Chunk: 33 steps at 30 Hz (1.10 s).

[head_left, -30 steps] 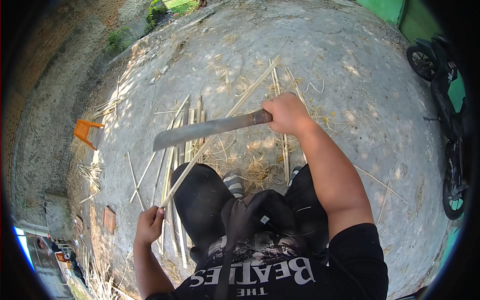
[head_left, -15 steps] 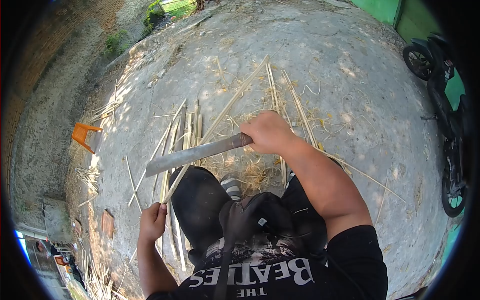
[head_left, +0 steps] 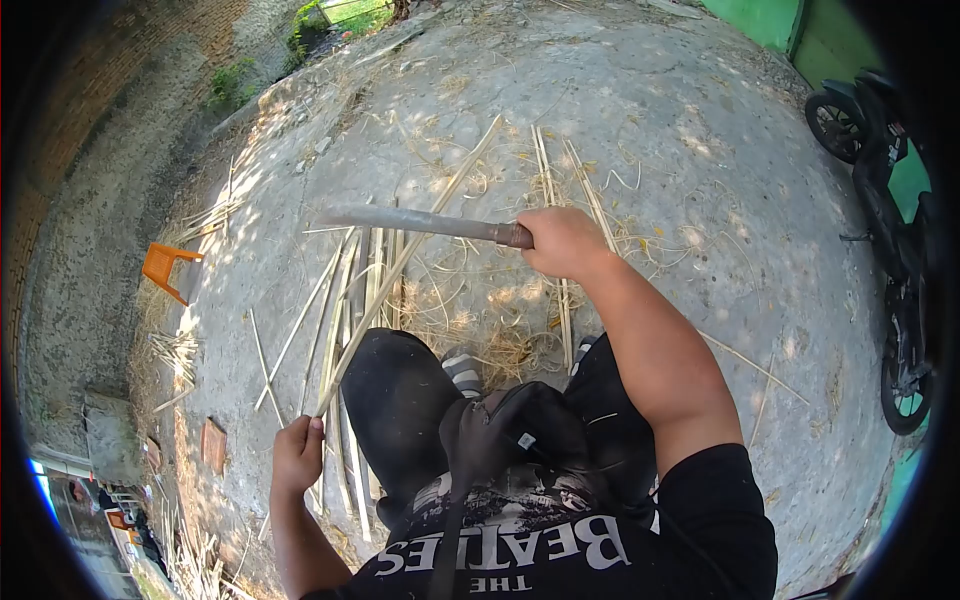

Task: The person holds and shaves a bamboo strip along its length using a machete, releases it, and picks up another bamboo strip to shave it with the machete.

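My left hand (head_left: 298, 455) is closed around the near end of a long pale strip, apparently bamboo (head_left: 372, 318). The strip slants away to the upper right, above the ground litter. In my right hand (head_left: 563, 243) is the dark handle of a machete (head_left: 395, 218). Its long grey blade points left and crosses the strip in its upper half; whether blade and strip touch, I cannot tell. Several more pale strips (head_left: 352, 455) lie beside my left knee. Thin curled shavings (head_left: 515, 340) cover the ground between my feet.
Two groups of strips (head_left: 547, 180) lie ahead on the concrete floor (head_left: 760, 300). An orange plastic stool (head_left: 170, 268) stands at the left, near a bundle of short sticks (head_left: 176, 358). A brick (head_left: 214, 446) lies below. A black motorcycle (head_left: 890, 240) is parked at the right.
My right hand has moved the machete forward and slightly right, so its blade lies farther up the strip. The strip's far end has swung left, and my left hand has dropped slightly toward me.
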Motion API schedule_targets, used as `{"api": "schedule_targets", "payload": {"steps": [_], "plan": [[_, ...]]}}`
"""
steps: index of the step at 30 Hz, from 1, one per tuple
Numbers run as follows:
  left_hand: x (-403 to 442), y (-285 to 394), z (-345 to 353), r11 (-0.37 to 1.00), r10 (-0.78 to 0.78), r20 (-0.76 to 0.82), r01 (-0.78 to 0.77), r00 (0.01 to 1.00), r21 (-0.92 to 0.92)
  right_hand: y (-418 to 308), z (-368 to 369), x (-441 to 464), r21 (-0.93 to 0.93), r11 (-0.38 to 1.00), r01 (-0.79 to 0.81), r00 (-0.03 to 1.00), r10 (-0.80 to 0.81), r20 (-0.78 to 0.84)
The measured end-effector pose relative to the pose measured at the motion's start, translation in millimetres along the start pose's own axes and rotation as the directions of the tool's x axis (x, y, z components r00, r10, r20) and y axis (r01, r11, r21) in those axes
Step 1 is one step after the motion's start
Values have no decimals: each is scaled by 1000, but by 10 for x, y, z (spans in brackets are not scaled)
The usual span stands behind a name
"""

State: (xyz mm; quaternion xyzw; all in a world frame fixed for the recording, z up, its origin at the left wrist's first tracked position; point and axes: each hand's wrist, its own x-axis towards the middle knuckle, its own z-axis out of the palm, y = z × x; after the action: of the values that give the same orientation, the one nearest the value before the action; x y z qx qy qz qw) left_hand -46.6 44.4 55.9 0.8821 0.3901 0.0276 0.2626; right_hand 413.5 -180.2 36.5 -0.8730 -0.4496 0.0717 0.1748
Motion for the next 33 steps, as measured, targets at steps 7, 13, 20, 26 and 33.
{"api": "schedule_targets", "payload": {"steps": [7,13,20,26,33], "plan": [[-2,114,-85,997,26,55,-22,998,-74,38,133,52,-120,935,333,927,-348,-137],[-255,-39,-296,1000,12,37,-12,999,-4,522,0,139,176,948,-264,956,281,-81],[3,136,145,995,76,19,-75,997,-62,30,113,1,52,996,67,998,-67,0],[-51,-117,132,993,64,106,-53,992,-105,34,69,45,-72,975,212,974,-205,96],[-380,-159,-145,998,-61,84,63,995,-26,451,-36,105,111,949,-296,955,297,3]]}}
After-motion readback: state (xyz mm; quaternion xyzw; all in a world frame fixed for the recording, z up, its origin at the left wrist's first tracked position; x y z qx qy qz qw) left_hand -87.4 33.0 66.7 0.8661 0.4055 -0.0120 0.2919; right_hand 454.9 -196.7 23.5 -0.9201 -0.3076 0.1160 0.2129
